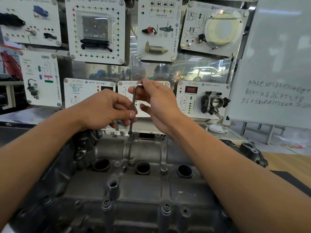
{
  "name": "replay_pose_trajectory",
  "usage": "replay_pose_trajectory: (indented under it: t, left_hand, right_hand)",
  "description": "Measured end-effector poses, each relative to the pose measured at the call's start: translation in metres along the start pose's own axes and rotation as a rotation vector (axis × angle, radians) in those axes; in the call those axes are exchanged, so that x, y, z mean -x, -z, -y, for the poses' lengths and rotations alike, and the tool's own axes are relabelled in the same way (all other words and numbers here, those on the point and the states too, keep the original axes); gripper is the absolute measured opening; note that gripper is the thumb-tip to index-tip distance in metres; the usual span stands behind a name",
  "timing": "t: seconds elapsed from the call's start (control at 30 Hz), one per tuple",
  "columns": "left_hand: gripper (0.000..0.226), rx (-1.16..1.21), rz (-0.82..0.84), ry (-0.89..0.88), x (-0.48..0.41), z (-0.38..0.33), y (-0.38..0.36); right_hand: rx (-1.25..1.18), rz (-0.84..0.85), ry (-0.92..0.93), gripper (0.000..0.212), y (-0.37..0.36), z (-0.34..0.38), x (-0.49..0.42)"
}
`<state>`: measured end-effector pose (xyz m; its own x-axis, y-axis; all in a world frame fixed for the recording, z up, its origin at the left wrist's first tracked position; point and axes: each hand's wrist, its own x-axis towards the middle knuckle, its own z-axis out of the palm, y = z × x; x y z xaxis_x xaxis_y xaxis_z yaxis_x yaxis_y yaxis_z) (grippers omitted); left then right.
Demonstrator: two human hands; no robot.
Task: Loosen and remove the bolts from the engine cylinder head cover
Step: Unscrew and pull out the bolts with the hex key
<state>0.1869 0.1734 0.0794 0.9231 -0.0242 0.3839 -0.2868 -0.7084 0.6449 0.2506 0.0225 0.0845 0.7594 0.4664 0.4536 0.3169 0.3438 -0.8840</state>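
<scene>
On the cylinder head cover (pixel 143 190), far edge, a hex key (pixel 133 102) stands upright in a bolt (pixel 130 134). The left hand (pixel 104 110) pinches its shaft in its grip; the right hand (pixel 158 100) pinches the bent top.

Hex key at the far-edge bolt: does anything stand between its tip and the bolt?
Nothing visible does. The hex key stands upright with its tip meeting the bolt on the cylinder head cover's far edge. The left hand pinches the shaft and the right hand holds the bent top; only they are above the bolt.
</scene>
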Motion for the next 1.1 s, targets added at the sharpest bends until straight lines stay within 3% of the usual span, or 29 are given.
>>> replay_pose_trajectory:
  t: [0.13,0.3,0.57,0.8,1.1]
  left_hand:
    - [0.006,-0.013,0.019,0.002,0.0006,-0.0012,-0.0004]
    - [0.006,-0.007,0.012,0.009,0.0014,-0.0007,0.0005]
    - [0.006,-0.026,-0.002,0.005,0.0017,-0.0015,0.0000]
    - [0.010,-0.018,0.018,0.011,0.0021,-0.0028,-0.0011]
    - [0.015,-0.039,0.038,0.002,0.0025,-0.0036,-0.0015]
  right_hand:
    - [-0.057,-0.020,-0.014,0.018,-0.0004,-0.0020,-0.0015]
    - [0.015,-0.072,0.126,0.002,-0.0014,-0.0053,-0.0002]
    - [0.084,-0.094,0.229,0.030,-0.0049,-0.0075,0.0032]
    - [0.162,-0.048,0.178,0.018,-0.0034,-0.0059,0.0016]
    - [0.091,0.088,0.118,0.033,-0.0078,0.0015,0.0052]
